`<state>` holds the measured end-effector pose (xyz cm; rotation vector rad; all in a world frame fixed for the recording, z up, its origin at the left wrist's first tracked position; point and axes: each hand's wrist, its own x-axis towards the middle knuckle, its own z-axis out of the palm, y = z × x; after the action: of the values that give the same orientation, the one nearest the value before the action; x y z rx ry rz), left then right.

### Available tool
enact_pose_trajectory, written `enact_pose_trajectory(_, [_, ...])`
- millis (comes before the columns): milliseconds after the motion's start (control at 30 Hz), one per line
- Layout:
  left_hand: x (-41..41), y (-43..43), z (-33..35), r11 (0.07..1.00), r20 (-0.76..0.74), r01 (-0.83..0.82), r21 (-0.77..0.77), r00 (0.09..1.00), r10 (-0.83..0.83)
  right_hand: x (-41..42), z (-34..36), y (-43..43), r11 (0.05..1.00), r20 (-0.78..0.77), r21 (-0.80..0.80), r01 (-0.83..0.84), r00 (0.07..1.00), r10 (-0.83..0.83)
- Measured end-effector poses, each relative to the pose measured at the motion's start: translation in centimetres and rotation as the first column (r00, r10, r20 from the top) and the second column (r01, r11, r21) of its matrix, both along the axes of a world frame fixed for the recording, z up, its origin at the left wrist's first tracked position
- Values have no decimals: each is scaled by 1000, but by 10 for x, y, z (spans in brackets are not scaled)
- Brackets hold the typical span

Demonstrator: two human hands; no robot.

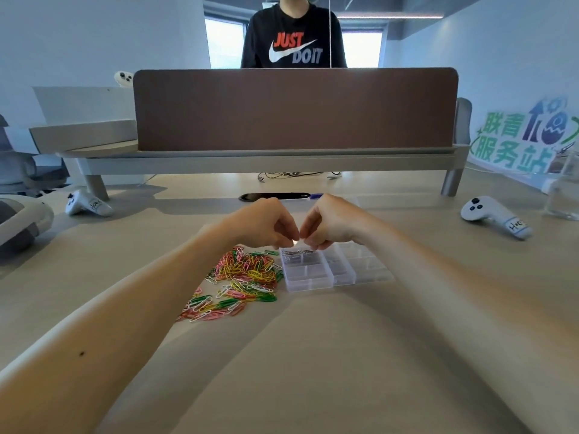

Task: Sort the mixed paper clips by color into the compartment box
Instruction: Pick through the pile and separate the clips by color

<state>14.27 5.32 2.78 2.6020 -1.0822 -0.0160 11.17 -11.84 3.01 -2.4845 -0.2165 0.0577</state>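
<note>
A pile of mixed paper clips (241,277), pink, yellow, green and white, lies on the table left of a clear compartment box (369,274). The box's far left compartment holds several silver clips (297,255); the other compartments look bare. My left hand (266,223) and my right hand (332,220) hover with curled fingers just above the box's far left corner, fingertips almost meeting. Something small seems pinched between them, too small to identify.
White controllers lie at the left (86,203) and right (495,216). A brown desk divider (294,111) stands behind, with a person in a black shirt beyond it. A dark flat object (275,196) lies past my hands, and a clear container (564,195) sits far right.
</note>
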Motion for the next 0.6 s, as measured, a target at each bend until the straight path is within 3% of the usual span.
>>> enact_pose_trajectory(233, [-2,42,17,995,34,-80,-58,996,82,-4,6,14,998,67,12,-66,996,65])
enact_pose_trajectory(467, [-15,109,3,955,-45,-222,195,971,235,-9,3,67,962,47,-122,-245,966,252])
enact_pose_trajectory(600, [-17,134,-10,935,-55,-293,200,950,309,-8,-5,94,934,69,-205,-291,948,310])
